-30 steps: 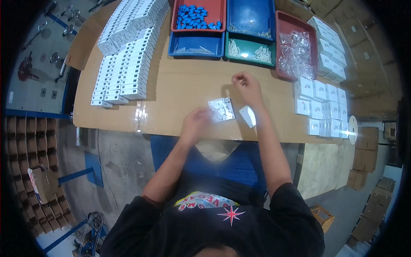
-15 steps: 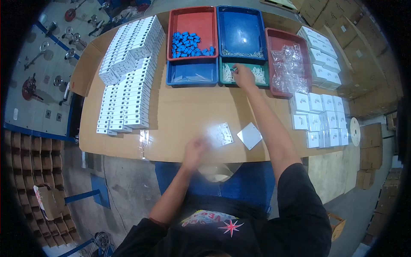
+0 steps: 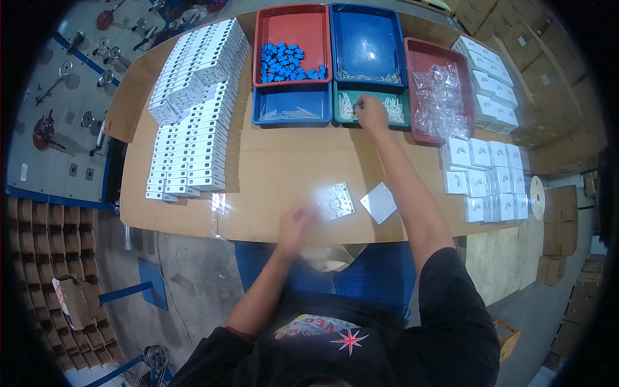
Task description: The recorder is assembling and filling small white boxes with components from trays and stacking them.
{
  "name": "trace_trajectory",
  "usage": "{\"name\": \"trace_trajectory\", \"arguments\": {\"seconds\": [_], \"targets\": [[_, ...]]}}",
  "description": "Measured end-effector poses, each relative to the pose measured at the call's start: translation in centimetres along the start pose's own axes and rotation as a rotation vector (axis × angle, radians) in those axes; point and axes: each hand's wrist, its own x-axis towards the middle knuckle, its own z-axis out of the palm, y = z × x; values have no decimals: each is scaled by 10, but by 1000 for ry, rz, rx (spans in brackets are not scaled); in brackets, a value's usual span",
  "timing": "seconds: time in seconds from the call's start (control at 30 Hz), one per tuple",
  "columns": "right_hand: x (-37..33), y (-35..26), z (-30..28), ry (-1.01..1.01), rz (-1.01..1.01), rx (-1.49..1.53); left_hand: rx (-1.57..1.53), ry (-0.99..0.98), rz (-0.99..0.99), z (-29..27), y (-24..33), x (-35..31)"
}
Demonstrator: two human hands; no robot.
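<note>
The right hand [image 3: 371, 113] was stretched out over the green tray [image 3: 342, 117] at the far side of the worktop [image 3: 277, 168], its fingers bunched down among the small white parts [image 3: 394, 109] lying there; whether it had closed on one could not be told. The left hand [image 3: 293, 226] stayed near the front edge, fingers curled onto a clear bag [image 3: 325, 255] that hung partly over that edge, probably to keep it from sliding off. Just beyond it lay a white plate [image 3: 336, 200] with holes, and beside that a plain white square [image 3: 378, 202], the two apart but close, both within easy reach.

The trays sat in a block at the back: a red tray [image 3: 291, 22] of blue pieces [image 3: 290, 61], a blue tray [image 3: 367, 39] with thin white bits along its near wall, a lower blue tray [image 3: 291, 106], and another red tray [image 3: 419, 55] heaped with clear bags [image 3: 442, 97]. That grouping seemingly kept each kind of part separate yet a single arm's stretch away. White boxes [image 3: 193, 116] were stacked in rows on the left, and more boxes [image 3: 487, 171] stood on the right, leaving the middle free for work
</note>
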Motion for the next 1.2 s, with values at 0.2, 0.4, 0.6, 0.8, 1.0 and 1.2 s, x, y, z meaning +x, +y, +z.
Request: {"name": "trace_trajectory", "arguments": {"seconds": [0.2,0.4,0.6,0.8,1.0,1.2], "targets": [[-27,6,-17,160,-72,252,-33,-13,-11,-6,-10,1],[-92,-12,-40,6,63,566,-63,44,-20,-14,-28,7],[-193,-37,-55,-117,224,982,82,31,-34,5,-2,5],[-242,-77,-63,-260,309,1140,-29,6,-6,12,7,0],[-254,-89,-66,-328,229,1041,79,-19,25,15,7,-5],[-257,-87,-68,-331,187,883,140,-51,46,17,7,-5]]}}
